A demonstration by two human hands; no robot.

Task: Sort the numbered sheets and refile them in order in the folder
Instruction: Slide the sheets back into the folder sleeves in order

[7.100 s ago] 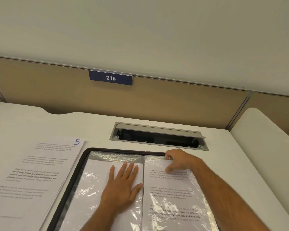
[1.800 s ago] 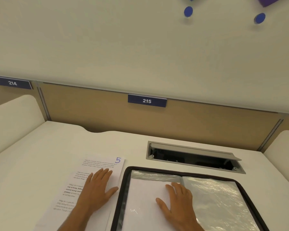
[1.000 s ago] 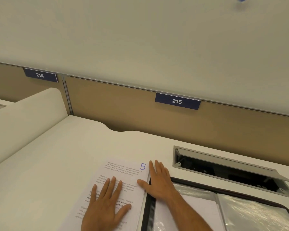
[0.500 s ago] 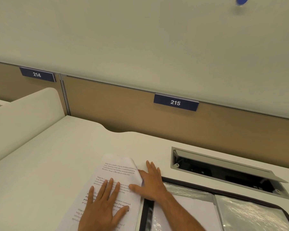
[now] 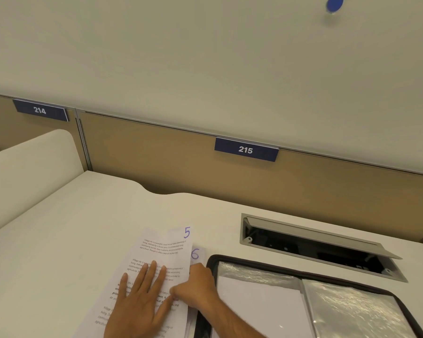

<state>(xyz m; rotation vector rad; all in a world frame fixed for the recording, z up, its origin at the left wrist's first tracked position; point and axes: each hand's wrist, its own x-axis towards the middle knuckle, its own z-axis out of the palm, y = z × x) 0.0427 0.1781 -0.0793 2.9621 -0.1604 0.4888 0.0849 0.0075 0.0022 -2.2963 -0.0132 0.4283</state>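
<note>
Numbered sheets: a loose stack [image 5: 156, 269] is laid near the front edge of the surface [image 5: 71, 228], just left of the folder, with the leaf marked 5 uppermost and skewed so that a 6 is exposed on the leaf beneath [image 5: 196, 254].

Left hand [image 5: 138, 306]: laid flat on sheet 5, fingers straight and spread, nothing gripped. The pile is judged to be pinned by it so that single leaves can be slid without the rest shifting.

Right hand [image 5: 195, 286]: placed at the right edge of the stack, touching it, with fingers curled and thumb laid over the top sheet's margin. The edge appears to be pinched for fanning, so that the numbers can be read; the fingertips are hidden, so which leaves are held cannot be told.

Folder [image 5: 211, 262]: black-rimmed, lying open at the front right of the surface. A white sheet [image 5: 259, 301] is seen in the left clear sleeve; the right sleeve [image 5: 352, 311] looks empty, though glare prevents certainty.

Cable tray [image 5: 303, 245]: a recessed opening behind the folder, its lid raised, with dark contents that cannot be made out.
</note>
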